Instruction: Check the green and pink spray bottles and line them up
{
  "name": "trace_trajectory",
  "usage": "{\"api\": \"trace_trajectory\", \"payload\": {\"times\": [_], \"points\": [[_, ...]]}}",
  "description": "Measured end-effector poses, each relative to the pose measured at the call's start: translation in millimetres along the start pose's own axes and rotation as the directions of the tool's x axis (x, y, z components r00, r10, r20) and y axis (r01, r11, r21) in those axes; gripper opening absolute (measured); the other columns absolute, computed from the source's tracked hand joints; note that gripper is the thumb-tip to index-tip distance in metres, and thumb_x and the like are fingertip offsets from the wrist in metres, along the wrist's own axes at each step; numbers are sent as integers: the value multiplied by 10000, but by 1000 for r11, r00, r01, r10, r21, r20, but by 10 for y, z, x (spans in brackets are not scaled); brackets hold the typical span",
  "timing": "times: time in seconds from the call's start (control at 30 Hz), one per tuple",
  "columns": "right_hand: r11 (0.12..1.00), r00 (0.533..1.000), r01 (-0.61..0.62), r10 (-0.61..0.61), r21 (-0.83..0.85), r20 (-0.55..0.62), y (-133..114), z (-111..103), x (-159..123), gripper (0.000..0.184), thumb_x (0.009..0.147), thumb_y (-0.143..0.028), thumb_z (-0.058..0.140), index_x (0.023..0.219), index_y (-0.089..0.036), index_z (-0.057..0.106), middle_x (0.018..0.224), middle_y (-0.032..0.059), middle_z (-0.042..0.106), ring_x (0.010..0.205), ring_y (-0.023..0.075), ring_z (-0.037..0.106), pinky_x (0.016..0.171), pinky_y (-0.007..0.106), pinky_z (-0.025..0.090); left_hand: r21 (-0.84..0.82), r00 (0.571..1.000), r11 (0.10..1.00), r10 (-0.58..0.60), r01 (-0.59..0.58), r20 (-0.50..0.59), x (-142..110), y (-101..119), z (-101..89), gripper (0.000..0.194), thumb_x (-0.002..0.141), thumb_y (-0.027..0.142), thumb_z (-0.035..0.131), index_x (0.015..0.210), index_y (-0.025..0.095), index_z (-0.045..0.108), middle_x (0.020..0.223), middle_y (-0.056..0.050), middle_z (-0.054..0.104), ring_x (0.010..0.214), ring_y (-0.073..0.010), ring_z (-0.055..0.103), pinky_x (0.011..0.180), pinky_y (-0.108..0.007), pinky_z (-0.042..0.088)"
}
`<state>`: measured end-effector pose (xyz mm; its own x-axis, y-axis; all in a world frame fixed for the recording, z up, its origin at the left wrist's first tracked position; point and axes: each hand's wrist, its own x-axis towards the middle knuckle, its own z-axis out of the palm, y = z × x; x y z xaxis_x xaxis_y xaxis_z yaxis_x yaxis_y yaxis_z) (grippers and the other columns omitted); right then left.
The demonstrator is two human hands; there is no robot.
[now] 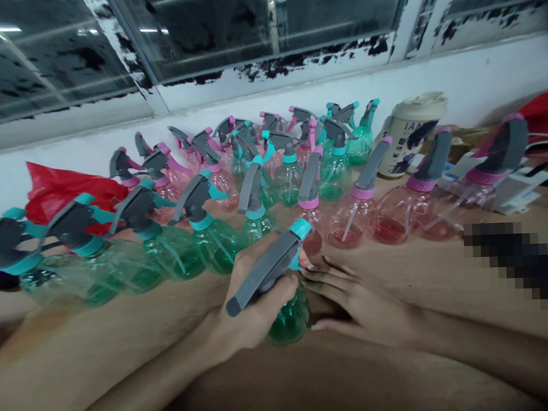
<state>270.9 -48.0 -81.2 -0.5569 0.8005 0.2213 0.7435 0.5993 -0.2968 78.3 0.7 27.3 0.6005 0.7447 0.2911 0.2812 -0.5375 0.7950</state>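
Note:
My left hand [246, 317] is wrapped round the neck of a green spray bottle [287, 322], just under its grey trigger head with a turquoise nozzle. The bottle is at the near middle of the table, its head slanting up to the right. To its right, my right hand [360, 301] has its fingers stretched toward the bottle and holds nothing. Its fingertips are close to the bottle; whether they touch it I cannot tell. Behind the hands runs a front row of spray bottles, green ones [217, 249] on the left and pink ones [394, 222] on the right.
More pink and green spray bottles [291, 175] crowd behind the front row. A cream lidded cup [409, 138] stands at the back right by the white wall. A red plastic bag [62, 189] lies at the left, and a dark pixelated patch covers something at the right.

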Motion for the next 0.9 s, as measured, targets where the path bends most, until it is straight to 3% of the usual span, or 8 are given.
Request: {"api": "trace_trajectory", "payload": {"times": [0.1,0.23,0.33,0.4,0.5,0.9], "points": [[1000,1000,0,0,5,-2,-1,-6,-2,635,860,-535,449,1357,-146,384,1373,101,460,1306,231,346,1097,469,245,35,1000,999,-7,8,-25,-11,-9,3,128,724,120,459,704,235,509,702,17,529,641,-157,516,621,-285,446],[1000,999,16,-15,7,-32,1,-4,-2,643,863,-528,448,1376,-154,351,1367,106,466,1304,233,351,1093,474,250,-19,1000,1000,-3,2,-27,-17,-28,36,197,731,98,460,833,250,531,723,28,534,574,-131,466,566,-266,426],[1000,999,17,-16,6,-31,0,0,1,629,862,-528,449,1357,-147,384,1363,115,468,1300,240,357,1092,484,246,-29,995,999,-18,15,-103,-11,-36,79,130,749,113,490,709,234,466,609,55,436,484,-105,364,474,-244,373],[1000,1000,14,-14,3,-18,0,1,2,625,861,-532,447,1348,-143,399,1369,116,462,1303,241,352,1095,482,239,-12,989,1000,-23,21,-145,-10,-43,104,185,765,128,507,644,225,404,566,63,368,461,-96,317,427,-235,328],[1000,1000,10,-10,18,-27,6,8,1,640,858,-532,454,1362,-146,375,1367,116,463,1304,236,350,1095,473,246,19,989,1000,-13,16,-147,-14,-61,122,198,777,134,507,641,221,392,554,65,337,455,-91,290,392,-232,285],[1000,999,12,-12,24,-31,-3,3,5,618,854,-522,467,1334,-137,416,1356,121,477,1303,236,352,1093,483,242,24,993,999,-23,26,-114,-8,-44,100,109,778,174,511,695,228,467,599,50,420,511,-115,404,499,-248,417]]}}
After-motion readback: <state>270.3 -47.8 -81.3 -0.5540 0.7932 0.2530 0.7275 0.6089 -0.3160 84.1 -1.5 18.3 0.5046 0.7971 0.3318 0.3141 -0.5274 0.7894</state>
